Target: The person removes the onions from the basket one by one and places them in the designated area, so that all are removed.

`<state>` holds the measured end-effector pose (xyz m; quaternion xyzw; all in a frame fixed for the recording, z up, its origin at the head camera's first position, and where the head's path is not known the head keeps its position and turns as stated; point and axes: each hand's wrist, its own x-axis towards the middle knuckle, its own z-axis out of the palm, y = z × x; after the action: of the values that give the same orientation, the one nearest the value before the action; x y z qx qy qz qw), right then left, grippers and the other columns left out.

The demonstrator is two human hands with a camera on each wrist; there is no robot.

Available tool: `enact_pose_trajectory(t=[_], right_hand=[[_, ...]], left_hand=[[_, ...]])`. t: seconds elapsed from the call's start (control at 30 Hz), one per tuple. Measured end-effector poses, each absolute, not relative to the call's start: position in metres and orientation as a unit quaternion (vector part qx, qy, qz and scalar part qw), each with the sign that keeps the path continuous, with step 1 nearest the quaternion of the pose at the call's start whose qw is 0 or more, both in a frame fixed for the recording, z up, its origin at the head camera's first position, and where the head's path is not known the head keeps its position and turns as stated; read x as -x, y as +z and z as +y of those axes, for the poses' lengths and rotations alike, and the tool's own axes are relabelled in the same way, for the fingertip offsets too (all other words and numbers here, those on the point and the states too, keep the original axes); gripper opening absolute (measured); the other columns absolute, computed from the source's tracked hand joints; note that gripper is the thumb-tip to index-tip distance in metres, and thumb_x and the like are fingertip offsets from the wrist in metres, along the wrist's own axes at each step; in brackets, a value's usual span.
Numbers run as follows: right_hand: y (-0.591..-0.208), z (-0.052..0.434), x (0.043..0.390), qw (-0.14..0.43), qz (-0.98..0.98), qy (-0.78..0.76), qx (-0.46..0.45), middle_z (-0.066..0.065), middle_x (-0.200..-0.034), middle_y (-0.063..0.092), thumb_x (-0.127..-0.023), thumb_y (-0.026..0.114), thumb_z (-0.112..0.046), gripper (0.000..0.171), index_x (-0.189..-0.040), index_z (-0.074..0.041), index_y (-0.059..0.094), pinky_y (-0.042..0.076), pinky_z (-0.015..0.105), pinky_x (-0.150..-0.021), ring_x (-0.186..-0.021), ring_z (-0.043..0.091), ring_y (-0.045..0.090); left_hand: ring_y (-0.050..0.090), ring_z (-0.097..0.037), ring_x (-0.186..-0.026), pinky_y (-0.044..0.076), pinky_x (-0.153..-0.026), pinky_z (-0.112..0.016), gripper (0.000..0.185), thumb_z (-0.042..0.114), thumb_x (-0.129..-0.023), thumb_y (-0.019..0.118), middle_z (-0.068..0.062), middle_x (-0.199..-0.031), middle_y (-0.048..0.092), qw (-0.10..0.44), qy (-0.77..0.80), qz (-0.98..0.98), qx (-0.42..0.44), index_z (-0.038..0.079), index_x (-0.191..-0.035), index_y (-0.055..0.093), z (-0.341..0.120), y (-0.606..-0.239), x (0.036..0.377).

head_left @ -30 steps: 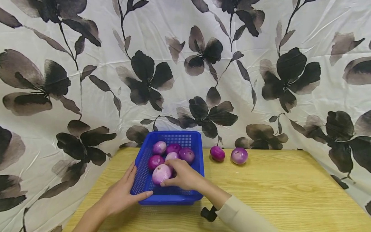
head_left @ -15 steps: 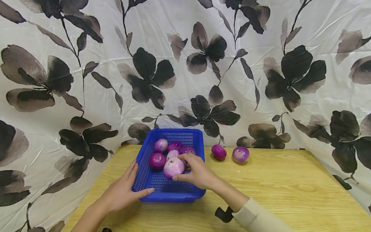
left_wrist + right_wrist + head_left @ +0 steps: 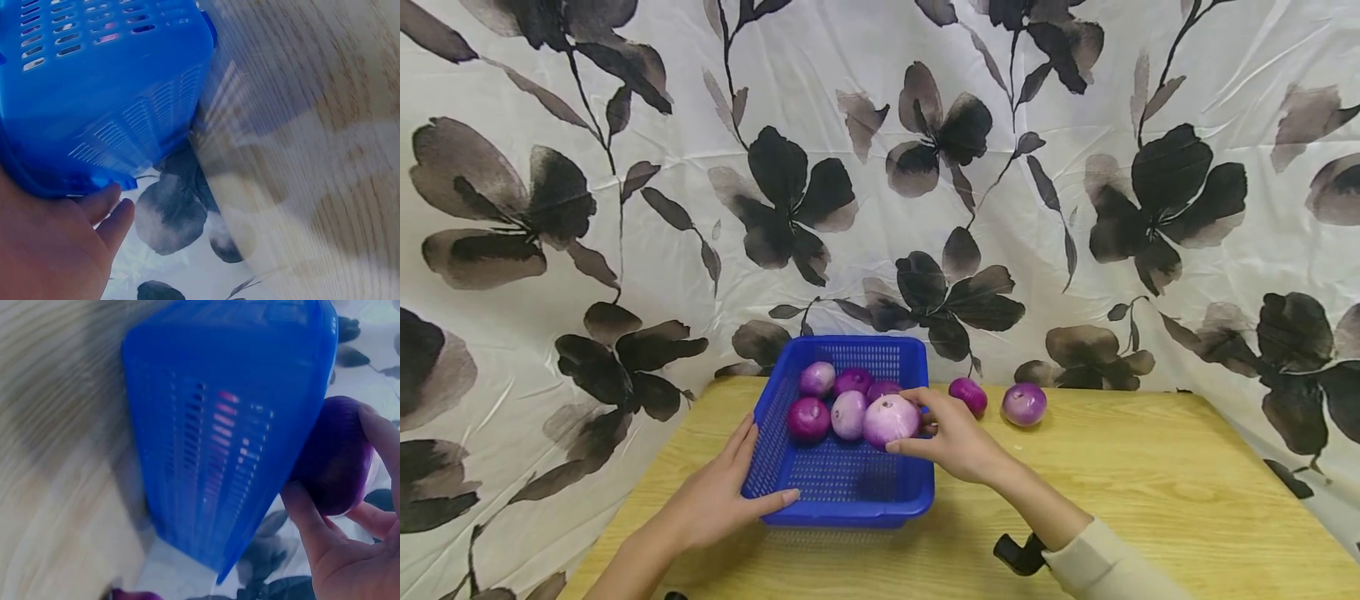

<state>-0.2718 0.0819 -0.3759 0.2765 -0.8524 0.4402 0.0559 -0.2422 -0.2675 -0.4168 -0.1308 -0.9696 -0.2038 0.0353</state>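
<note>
- A floral cloth point(image 3: 842, 50), pale with dark blooms, hangs behind the desk and along both its sides.
- The wood-grain desk point(image 3: 1120, 492) carries the basket and two loose onions.
- The blue basket point(image 3: 850, 510), with slotted walls and a rectangular shape, stands upright on the left part of the desk; five onions show inside it.
- The left hand point(image 3: 711, 496) is spread at the basket's near left corner: its fingers lie nearly straight against the left side, and its thumb stretches away from them along the near rim.
- The right hand point(image 3: 955, 442), reaching in from a cream sleeve point(image 3: 1093, 557), pinches an onion between its thumb and fingers, parted by the onion's width.
- The held onion point(image 3: 891, 422), light purple, is over the right side of the basket, by the right rim; whether it touches the rim is unclear.
- The five onions point(image 3: 849, 415) sit toward the far part of the basket: three at the back, one partly hidden by the held one, and two in front, the left one deep magenta.
- The two loose onions point(image 3: 1024, 405) lie just beside each other on the desk, right of the basket.
</note>
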Motion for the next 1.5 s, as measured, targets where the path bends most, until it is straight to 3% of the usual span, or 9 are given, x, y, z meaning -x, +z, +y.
enact_pose_trajectory(t=[0.23, 0.43, 0.57, 0.73, 1.03, 1.5], right_hand=[[-0.376, 0.099, 0.274, 0.06, -0.85, 0.451, -0.266, 0.011, -0.122, 0.067, -0.085, 0.086, -0.027, 0.058, -0.132, -0.006, 0.062, 0.06, 0.034, -0.08, -0.098, 0.024, 0.072], [-0.378, 0.114, 0.276, 0.042, -0.829, 0.489, -0.266, 0.016, -0.125, 0.065, -0.087, 0.085, -0.02, 0.057, -0.134, -0.002, 0.06, 0.059, 0.043, -0.089, -0.108, 0.03, 0.071], [-0.377, 0.124, 0.274, 0.041, -0.828, 0.495, -0.262, 0.017, -0.128, 0.065, -0.087, 0.084, -0.019, 0.058, -0.136, -0.001, 0.058, 0.058, 0.041, -0.092, -0.11, 0.03, 0.07], [-0.379, 0.139, 0.272, 0.054, -0.849, 0.47, -0.236, 0.014, -0.127, 0.066, -0.085, 0.086, -0.024, 0.059, -0.135, -0.006, 0.06, 0.059, 0.04, -0.089, -0.108, 0.029, 0.071], [-0.394, 0.169, 0.271, 0.067, -0.86, 0.459, -0.213, 0.022, -0.129, 0.063, -0.085, 0.086, -0.023, 0.065, -0.136, 0.005, 0.056, 0.06, 0.042, -0.086, -0.106, 0.036, 0.071], [-0.392, 0.211, 0.267, 0.072, -0.889, 0.423, -0.161, 0.025, -0.13, 0.062, -0.086, 0.085, -0.029, 0.064, -0.136, 0.001, 0.056, 0.06, 0.039, -0.084, -0.113, 0.039, 0.068]], left_hand=[[0.034, -0.052, -0.145, 0.039, -0.104, -0.071, 0.127, 0.084, -0.081, 0.059, -0.018, -0.171, 0.006, 0.032, -0.202, -0.97, 0.134, 0.003, -0.164, 0.009, -0.267, -0.416, 0.243], [0.034, -0.052, -0.145, 0.039, -0.104, -0.072, 0.126, 0.084, -0.081, 0.058, -0.018, -0.171, 0.007, 0.034, -0.197, -0.971, 0.134, 0.003, -0.164, 0.008, -0.267, -0.415, 0.244], [0.033, -0.052, -0.145, 0.038, -0.105, -0.071, 0.126, 0.084, -0.081, 0.058, -0.02, -0.171, 0.008, 0.034, -0.197, -0.97, 0.136, 0.001, -0.164, 0.01, -0.266, -0.416, 0.245], [0.033, -0.051, -0.145, 0.038, -0.105, -0.071, 0.127, 0.084, -0.081, 0.058, -0.019, -0.171, 0.007, 0.034, -0.199, -0.97, 0.136, 0.0, -0.163, 0.011, -0.265, -0.417, 0.244], [0.033, -0.051, -0.146, 0.038, -0.105, -0.071, 0.127, 0.086, -0.08, 0.057, -0.017, -0.171, 0.006, 0.036, -0.196, -0.971, 0.135, 0.002, -0.164, 0.009, -0.268, -0.42, 0.242], [0.033, -0.051, -0.146, 0.037, -0.105, -0.071, 0.127, 0.085, -0.081, 0.057, -0.018, -0.171, 0.007, 0.032, -0.194, -0.972, 0.129, 0.001, -0.164, 0.011, -0.269, -0.419, 0.241]])
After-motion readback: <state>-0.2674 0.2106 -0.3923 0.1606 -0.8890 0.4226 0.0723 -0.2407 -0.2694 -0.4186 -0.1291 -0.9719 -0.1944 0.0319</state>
